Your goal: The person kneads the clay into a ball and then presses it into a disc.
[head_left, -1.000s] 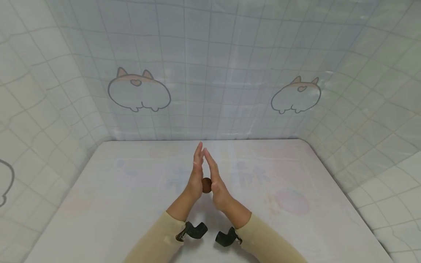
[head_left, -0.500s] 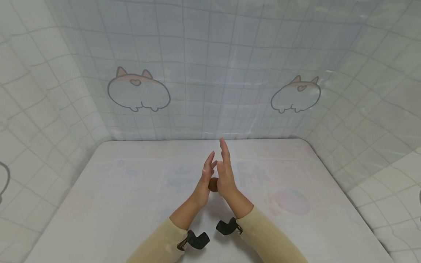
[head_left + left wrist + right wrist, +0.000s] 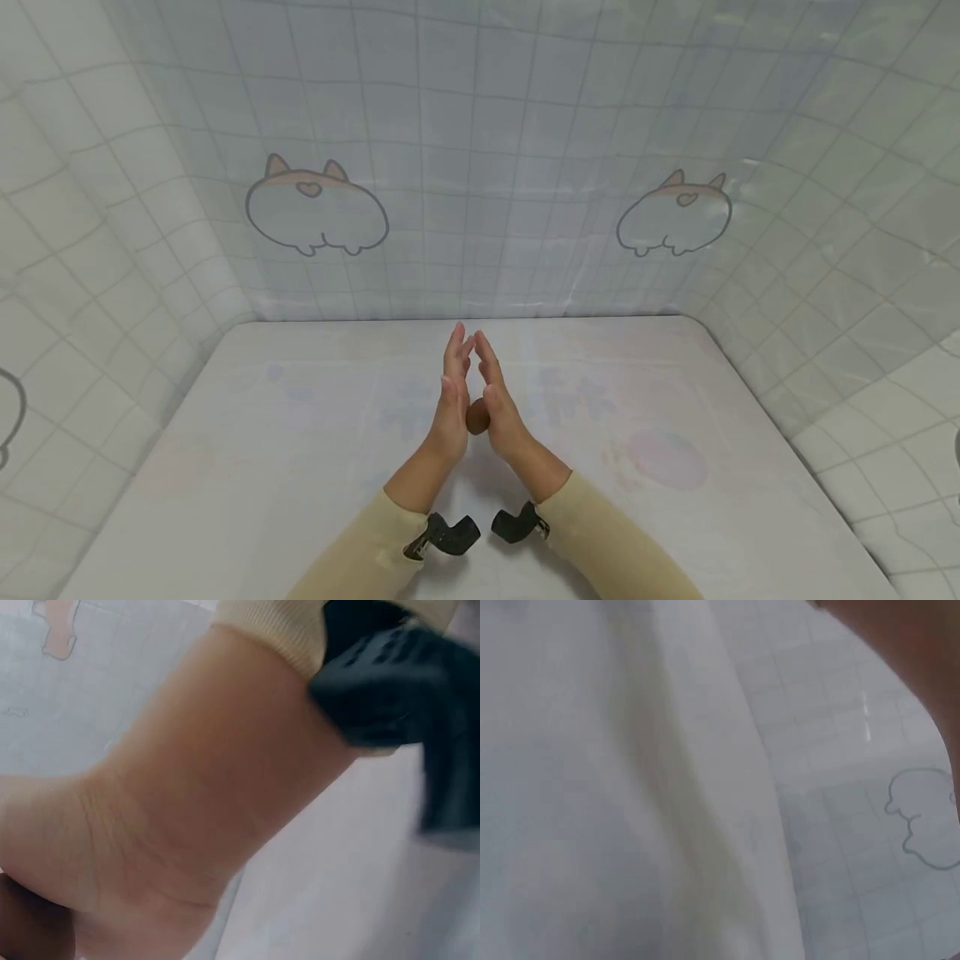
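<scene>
Both palms are upright over the middle of the worktop (image 3: 675,533), and a small brown ball (image 3: 477,417) sits sandwiched between them, just a sliver of it showing low in the gap. The left hand (image 3: 452,400) stands at nine o'clock of the ball, the right hand (image 3: 501,408) at three o'clock, fingers straight and pointing towards twelve, tips nearly meeting. No curl, no pinch here: each grip is spread flat, pressing the ball with the palm. In the left wrist view the ball (image 3: 30,930) peeks in, dark, under the heel of the left hand. To my eye this is a rolling squeeze, and doing it well means even pressure from both sides, palms kept parallel, and the ball held at the fleshy centre so it cannot squirt out towards six o'clock. Cream sleeves (image 3: 352,550) and black wrist cameras (image 3: 448,535) frame it; a tiled curtain (image 3: 480,167) with cartoon animals hangs at twelve o'clock.
</scene>
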Demonstrator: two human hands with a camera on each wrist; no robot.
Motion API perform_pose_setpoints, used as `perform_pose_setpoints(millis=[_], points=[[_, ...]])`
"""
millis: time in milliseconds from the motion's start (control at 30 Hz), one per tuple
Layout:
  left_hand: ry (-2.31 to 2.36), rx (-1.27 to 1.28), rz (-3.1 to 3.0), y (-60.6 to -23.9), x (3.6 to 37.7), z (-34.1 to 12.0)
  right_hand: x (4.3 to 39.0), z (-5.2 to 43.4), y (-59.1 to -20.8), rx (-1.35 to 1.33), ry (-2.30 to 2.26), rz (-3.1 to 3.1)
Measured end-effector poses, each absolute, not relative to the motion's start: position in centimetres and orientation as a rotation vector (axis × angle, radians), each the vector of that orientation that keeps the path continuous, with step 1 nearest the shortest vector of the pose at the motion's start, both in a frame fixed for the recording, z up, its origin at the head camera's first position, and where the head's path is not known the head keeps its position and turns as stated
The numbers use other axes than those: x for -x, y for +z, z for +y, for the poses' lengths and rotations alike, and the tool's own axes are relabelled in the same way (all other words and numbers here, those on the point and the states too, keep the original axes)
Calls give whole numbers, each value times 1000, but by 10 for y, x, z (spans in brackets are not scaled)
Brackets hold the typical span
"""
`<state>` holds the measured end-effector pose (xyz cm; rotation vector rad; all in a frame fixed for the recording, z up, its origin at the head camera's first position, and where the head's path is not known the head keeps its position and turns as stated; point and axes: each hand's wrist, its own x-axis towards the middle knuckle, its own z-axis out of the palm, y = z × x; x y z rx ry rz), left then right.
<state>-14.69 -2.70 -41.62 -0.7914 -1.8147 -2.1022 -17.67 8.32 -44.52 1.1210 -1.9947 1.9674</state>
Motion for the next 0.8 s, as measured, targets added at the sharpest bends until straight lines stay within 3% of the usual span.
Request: perform_pose_setpoints(millis=[433, 800], points=[[-2027, 586, -1786, -418, 165, -33, 154, 74, -438, -1266, 1766, -1896], [-2098, 681, -2122, -432, 158, -33, 164, 79, -422, -1132, 1719, -1901]])
